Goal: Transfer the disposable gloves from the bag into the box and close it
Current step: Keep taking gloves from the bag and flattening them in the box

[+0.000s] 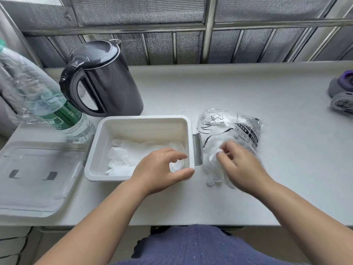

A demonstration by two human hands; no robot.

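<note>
Pinching the glove bunch w/ my right hand, thumb & fingertips closing on the thin white plastic right where it's spilling out of the bag. The bunch's finger ends are trailing on the table toward me, just beside the near-right corner of the box. The bag is lying flat w/ its mouth facing me & the box is sitting right next to it on the L, which I reckon is making each trip short; the metal latch on the box's R wall is standing btwn the two, close against the bag. My left hand is hovering over that same near-right corner, fingers half-curled & relaxed, holding nothing afaict, thumb lying along the rim. It's prob. waiting there to steady the box & take or press down the next lot onto the glove pile, which is lying flat on the box floor. The clear lid is resting on the table just L of the box, out of the way but w/in reach for closing, a step not yet done. The kettle & water bottle are sitting behind the box, apart from both hands. How many gloves are remaining in the bag I can't tell.
</note>
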